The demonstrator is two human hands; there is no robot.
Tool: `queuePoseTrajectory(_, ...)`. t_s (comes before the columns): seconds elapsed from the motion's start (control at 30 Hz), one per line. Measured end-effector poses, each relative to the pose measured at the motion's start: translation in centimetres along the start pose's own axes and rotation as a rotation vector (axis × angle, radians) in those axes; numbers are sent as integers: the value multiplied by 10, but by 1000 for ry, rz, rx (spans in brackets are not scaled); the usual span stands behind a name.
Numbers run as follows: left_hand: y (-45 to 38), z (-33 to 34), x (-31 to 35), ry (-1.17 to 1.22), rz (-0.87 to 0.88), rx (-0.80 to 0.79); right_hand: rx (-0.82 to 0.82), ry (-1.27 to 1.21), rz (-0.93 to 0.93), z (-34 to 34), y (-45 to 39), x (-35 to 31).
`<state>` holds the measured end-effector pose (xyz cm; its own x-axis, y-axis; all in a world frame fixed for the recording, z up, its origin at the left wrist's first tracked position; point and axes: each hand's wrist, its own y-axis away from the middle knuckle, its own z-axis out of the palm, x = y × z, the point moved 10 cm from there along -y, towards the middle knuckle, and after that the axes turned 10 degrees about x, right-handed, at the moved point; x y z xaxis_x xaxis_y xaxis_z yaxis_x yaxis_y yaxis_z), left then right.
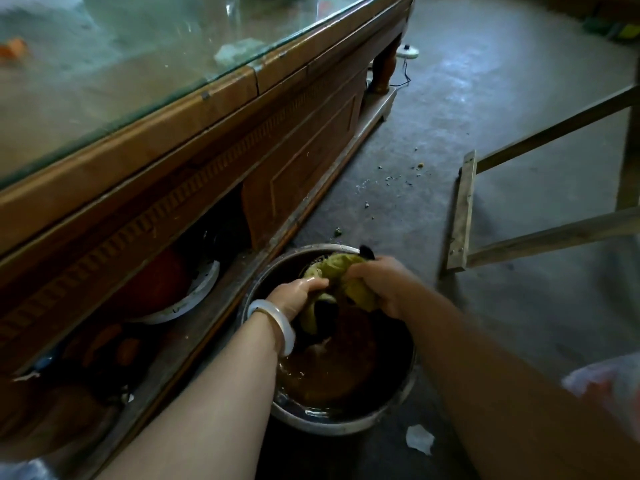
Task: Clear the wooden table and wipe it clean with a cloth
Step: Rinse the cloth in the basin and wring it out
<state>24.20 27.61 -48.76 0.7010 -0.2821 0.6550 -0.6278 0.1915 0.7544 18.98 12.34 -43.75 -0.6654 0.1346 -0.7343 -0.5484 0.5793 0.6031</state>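
Left hand (298, 292) and right hand (374, 282) both grip the yellow-green cloth (349, 275) above the metal basin (381, 415). The basin sits on the floor just beside the worktop (221, 95).

The round metal basin (346, 422) sits on the grey concrete floor (485, 116), just beside the carved base of the long wooden table (214, 157), so its left side is closed off. Both hands fill the basin's mouth: the left hand (298, 294) and the right hand (377, 282) grip a wet yellow-green cloth (349, 275) over brown water. To the right the floor lies open up to a pale wooden frame (462, 209). Crumbs (391, 178) dot the passage. The glass-covered tabletop (104, 74) carries a crumpled white scrap (235, 50) near its edge.
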Motion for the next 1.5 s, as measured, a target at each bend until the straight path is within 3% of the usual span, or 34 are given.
queuePoseTrajectory(0.2, 18, 34, 11, 254, -148, -153, -238, -157, 250, 42, 18, 50)
queuePoseTrajectory(0.4, 48, 42, 34, -212, -58, -209, -297, -362, 241, 46, 27, 50)
queuePoseTrajectory(0.47, 58, 32, 59, -519, 112, -120, -349, -407, 237, 42, 31, 41)
queuePoseTrajectory(0.57, 73, 25, 120, -1220, 602, 115, -463, -514, 261, 41, 39, 23)
queuePoseTrajectory(0.6, 79, 30, 131, -1358, 766, 152, -489, -550, 272, 40, 44, 15)
queuePoseTrajectory(0.73, 85, 44, 101, -1595, 1134, -108, -579, -611, 267, 37, 54, -2)
queuePoseTrajectory(0.83, 89, 40, 92, -1486, 1355, -167, -660, -469, 242, 37, 61, 2)
queuePoseTrajectory(0.93, 95, 45, 84, -1399, 1362, -240, -756, -289, 232, 41, 69, 13)
queuePoseTrajectory(1.07, 96, 53, 81, -1402, 1434, -174, -751, -30, 193, 40, 65, 26)
queuePoseTrajectory(1.23, 89, 55, 82, -1529, 1441, -107, -558, 216, 81, 35, 47, 33)
queuePoseTrajectory(1.37, 75, 54, 79, -1593, 1301, -76, -301, 518, -164, 26, 32, 21)
queuePoseTrajectory(1.5, 64, 49, 77, -1596, 1122, -80, -198, 640, -360, 32, 34, 8)
